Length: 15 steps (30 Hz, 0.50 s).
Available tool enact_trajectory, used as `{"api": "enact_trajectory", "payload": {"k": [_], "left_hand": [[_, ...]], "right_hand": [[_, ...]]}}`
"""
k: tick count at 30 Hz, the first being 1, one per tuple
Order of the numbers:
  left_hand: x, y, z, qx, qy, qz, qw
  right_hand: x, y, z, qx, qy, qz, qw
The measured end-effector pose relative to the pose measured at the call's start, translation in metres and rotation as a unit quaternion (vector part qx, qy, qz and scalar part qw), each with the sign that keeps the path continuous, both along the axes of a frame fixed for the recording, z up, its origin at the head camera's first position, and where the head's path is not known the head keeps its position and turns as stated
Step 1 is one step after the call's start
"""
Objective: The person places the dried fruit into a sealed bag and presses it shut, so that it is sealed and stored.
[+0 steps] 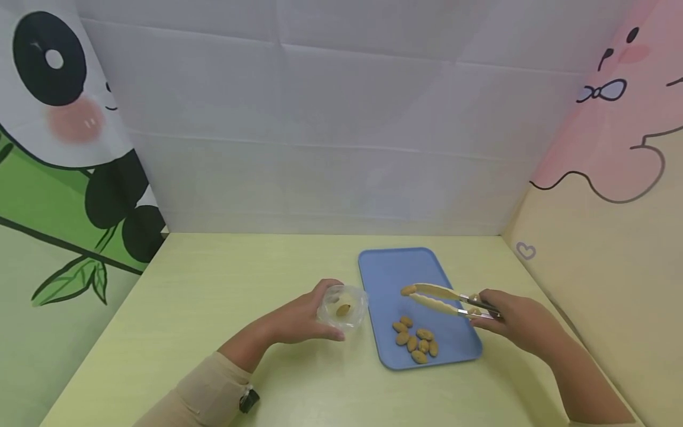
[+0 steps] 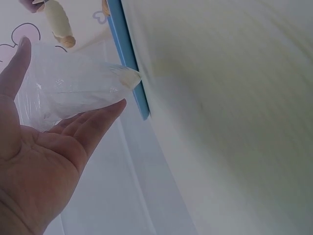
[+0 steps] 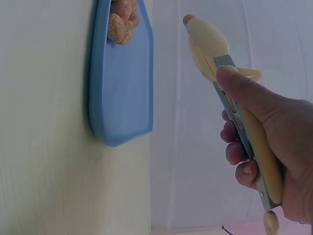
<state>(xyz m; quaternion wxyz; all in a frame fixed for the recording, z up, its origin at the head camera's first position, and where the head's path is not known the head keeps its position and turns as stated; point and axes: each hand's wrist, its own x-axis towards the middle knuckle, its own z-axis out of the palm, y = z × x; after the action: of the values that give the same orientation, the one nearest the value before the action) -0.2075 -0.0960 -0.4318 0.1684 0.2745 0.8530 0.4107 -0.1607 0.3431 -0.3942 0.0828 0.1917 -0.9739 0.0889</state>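
Observation:
My left hand point(image 1: 306, 314) holds a clear, crinkled plastic bag point(image 1: 353, 302) between thumb and fingers, its round mouth facing up. A brown nut point(image 1: 343, 310) lies at the bottom of the bag. In the left wrist view the bag point(image 2: 73, 90) tapers to a corner. My right hand point(image 1: 525, 323) grips tongs point(image 1: 443, 290) with metal arms and cream tips, which reach over the blue tray point(image 1: 384, 279). A single nut point(image 1: 408, 290) sits at the tips of the tongs. Several wrinkled brown nuts point(image 1: 418, 335) lie near the tray's front edge.
The tray lies on a pale yellow table point(image 1: 240, 267), right of the bag. A white sheet point(image 1: 320, 148) hangs behind. Panels with cartoon figures stand at left point(image 1: 69, 196) and right point(image 1: 603, 237), the right one close to my right arm.

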Motion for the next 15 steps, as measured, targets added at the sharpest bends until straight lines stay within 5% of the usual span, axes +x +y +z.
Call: {"api": "enact_trajectory", "payload": {"k": [15], "left_hand": [[-0.001,0.001,-0.001,0.007,0.001,-0.009,0.9999]], "right_hand": [[0.006,-0.012,0.012,0.003,0.025,0.015,0.9996]]}}
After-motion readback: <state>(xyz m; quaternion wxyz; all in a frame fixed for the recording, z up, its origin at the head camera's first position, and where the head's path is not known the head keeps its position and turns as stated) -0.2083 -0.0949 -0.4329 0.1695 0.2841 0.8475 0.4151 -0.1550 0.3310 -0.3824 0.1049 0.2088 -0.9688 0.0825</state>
